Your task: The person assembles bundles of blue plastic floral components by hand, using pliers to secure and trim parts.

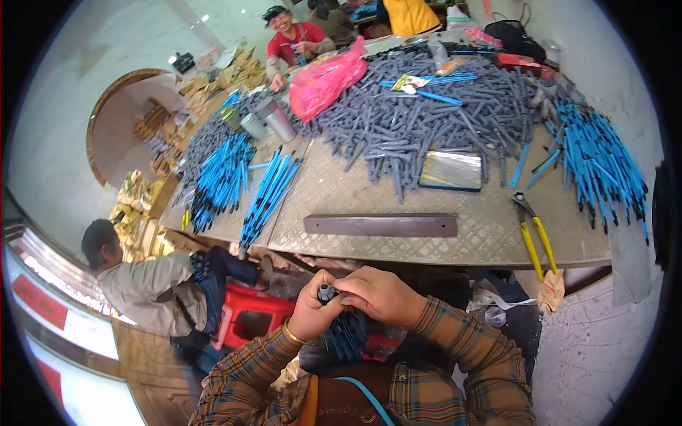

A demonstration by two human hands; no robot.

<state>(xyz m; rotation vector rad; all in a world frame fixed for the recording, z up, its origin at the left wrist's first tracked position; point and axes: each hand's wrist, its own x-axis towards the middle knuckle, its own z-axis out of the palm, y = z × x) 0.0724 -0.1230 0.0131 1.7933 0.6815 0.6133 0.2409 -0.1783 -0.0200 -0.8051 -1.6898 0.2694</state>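
In front of my chest, just off the table's near edge, my left hand (pixel 312 309) is closed around a short grey plastic tube piece (pixel 327 292) with a round hollow end facing up. My right hand (pixel 379 295) meets it from the right, thumb and fingers pinched at the same piece. Its lower part is hidden by my fingers. Below both hands, a bunch of dark blue rods (pixel 346 336) lies around my lap, partly in shadow. Beyond the hands, a long flat dark bar (pixel 380 225) lies along the near side of the table (pixel 341 186).
A large heap of grey plastic tube pieces (pixel 433 106) covers the table's far half. Blue black-tipped rods (pixel 600 160) are piled right, more (pixel 222 174) left. Yellow-handled pliers (pixel 531 231) overhang the right edge. A person (pixel 153 284) sits left by a red stool (pixel 252 312); another (pixel 295 44) sits opposite.
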